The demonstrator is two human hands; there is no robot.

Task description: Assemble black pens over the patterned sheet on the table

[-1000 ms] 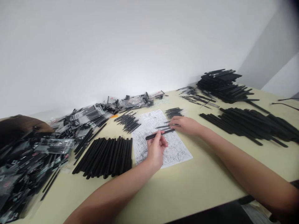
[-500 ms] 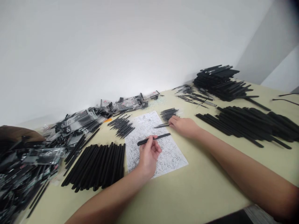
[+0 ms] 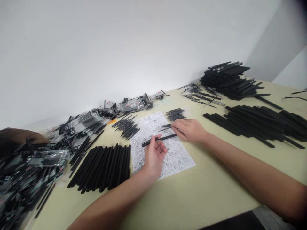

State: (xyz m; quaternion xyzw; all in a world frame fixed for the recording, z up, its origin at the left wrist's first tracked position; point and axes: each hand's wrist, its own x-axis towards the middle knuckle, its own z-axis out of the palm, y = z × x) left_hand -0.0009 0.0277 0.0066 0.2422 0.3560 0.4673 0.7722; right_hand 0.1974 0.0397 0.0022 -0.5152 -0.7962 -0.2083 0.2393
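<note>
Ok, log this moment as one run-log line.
left hand: holds black pen barrel | right hand: on thin refill | under both: scribbled sheet | table: barrel rows, packets

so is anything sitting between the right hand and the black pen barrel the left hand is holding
Nothing visible does. The right hand, pinching a thin refill, sits just beyond the tip of the black pen barrel held in the left hand. Only the bare scribbled paper sheet lies under the gap.
</note>
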